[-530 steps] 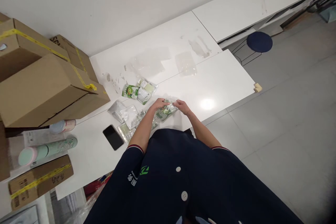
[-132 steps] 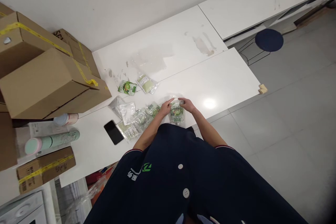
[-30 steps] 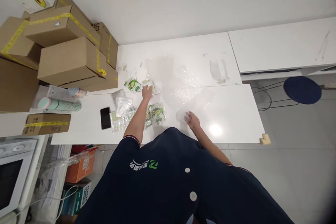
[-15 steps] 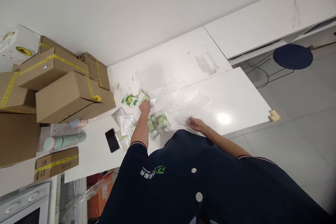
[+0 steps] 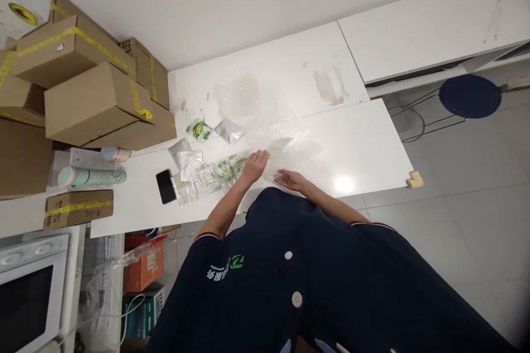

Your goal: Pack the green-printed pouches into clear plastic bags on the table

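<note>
My left hand [image 5: 255, 166] is closed on one end of a pale green-and-silver pouch [image 5: 280, 146], blurred by motion, over a clear bubble-wrap sheet [image 5: 306, 149]. Just to its right, my right hand [image 5: 290, 180] pinches the near edge of that clear plastic. Under and left of my left wrist lie green printed pouches [image 5: 226, 171] in clear wrapping, in a row along the counter. Farther back are a loose green pouch [image 5: 199, 130] and a silver pouch [image 5: 229, 131]. More silver pouches [image 5: 190, 164] lie at the left.
Cardboard boxes [image 5: 99, 102] are stacked at the left end of the white counter [image 5: 290, 77]. A black phone [image 5: 166, 186], a mint-green bottle [image 5: 91, 176] and a small taped box [image 5: 78, 209] lie nearer. A blue stool [image 5: 470, 96] stands at the right.
My left hand has moved right with the pouch, from beside the loose green pouch to the plastic by my right hand. A silver pouch now shows there. The view has shifted.
</note>
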A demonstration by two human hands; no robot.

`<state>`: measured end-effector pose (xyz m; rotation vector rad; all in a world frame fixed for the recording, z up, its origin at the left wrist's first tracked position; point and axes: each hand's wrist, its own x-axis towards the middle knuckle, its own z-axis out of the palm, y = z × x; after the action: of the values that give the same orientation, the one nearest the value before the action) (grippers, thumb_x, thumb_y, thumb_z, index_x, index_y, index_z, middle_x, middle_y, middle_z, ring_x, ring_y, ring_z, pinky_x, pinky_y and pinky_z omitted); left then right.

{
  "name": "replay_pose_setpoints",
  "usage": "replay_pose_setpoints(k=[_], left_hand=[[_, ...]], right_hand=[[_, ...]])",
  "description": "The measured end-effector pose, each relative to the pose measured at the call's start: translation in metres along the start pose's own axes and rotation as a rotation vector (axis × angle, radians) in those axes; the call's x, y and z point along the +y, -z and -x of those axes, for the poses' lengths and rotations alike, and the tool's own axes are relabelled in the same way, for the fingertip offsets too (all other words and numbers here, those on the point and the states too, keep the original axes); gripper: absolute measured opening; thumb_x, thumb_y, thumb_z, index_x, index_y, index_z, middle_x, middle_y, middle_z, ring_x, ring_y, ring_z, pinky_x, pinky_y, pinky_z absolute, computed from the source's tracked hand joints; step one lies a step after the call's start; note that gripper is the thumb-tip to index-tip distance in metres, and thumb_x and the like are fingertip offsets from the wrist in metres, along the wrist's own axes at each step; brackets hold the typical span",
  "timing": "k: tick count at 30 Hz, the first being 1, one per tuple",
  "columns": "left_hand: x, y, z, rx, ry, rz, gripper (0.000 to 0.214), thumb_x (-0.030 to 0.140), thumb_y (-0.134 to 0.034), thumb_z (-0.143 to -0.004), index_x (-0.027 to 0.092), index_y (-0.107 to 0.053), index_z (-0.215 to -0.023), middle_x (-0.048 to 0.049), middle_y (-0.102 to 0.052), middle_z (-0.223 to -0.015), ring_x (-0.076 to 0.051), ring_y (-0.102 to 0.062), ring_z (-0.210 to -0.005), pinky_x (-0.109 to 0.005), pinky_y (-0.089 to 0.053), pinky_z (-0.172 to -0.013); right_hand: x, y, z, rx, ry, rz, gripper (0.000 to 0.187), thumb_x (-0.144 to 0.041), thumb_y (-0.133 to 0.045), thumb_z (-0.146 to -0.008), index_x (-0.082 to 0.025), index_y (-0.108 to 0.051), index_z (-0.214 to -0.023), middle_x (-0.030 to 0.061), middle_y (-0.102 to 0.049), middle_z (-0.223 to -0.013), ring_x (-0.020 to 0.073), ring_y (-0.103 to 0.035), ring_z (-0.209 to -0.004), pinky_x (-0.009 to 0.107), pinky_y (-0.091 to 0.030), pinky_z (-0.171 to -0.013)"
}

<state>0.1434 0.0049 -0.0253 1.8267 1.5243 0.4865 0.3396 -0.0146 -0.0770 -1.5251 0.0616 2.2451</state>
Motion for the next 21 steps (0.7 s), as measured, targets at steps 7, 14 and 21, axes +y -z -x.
replay_pose_setpoints(k=[7,14,21], left_hand=[[-0.025,-0.056,0.030,-0.214,0.014,-0.103,0.035,0.010,-0.046,-0.088,0.021,-0.067,-0.113,-0.0121,-0.056,-0.138,-0.025,-0.051,-0.127,-0.044,-0.035,-0.111],[-0.049,-0.075,0.021,-0.165,-0.310,-0.172,0.033,0.005,-0.043,-0.088,0.015,-0.068,-0.107,-0.0117,-0.065,-0.125,-0.019,-0.058,-0.122,-0.039,-0.045,-0.107],[-0.061,-0.069,0.009,-0.297,-0.489,-0.084,0.031,0.007,-0.043,-0.091,0.018,-0.069,-0.105,-0.0092,-0.066,-0.126,-0.016,-0.053,-0.129,-0.037,-0.041,-0.111]], right_hand=[[0.000,0.037,0.002,0.022,-0.007,0.024,0.011,-0.013,-0.050,-0.094,-0.011,-0.061,-0.095,0.0080,-0.068,-0.072,0.0143,-0.069,-0.066,0.023,-0.059,-0.066],[0.002,0.039,0.006,-0.058,-0.037,0.083,0.016,-0.007,-0.044,-0.094,-0.008,-0.060,-0.097,0.0102,-0.069,-0.075,0.0150,-0.070,-0.072,0.025,-0.059,-0.073],[0.006,0.052,0.007,-0.113,-0.103,0.218,0.017,-0.009,-0.047,-0.091,-0.011,-0.060,-0.102,0.0084,-0.071,-0.081,0.0161,-0.070,-0.070,0.027,-0.058,-0.071]])
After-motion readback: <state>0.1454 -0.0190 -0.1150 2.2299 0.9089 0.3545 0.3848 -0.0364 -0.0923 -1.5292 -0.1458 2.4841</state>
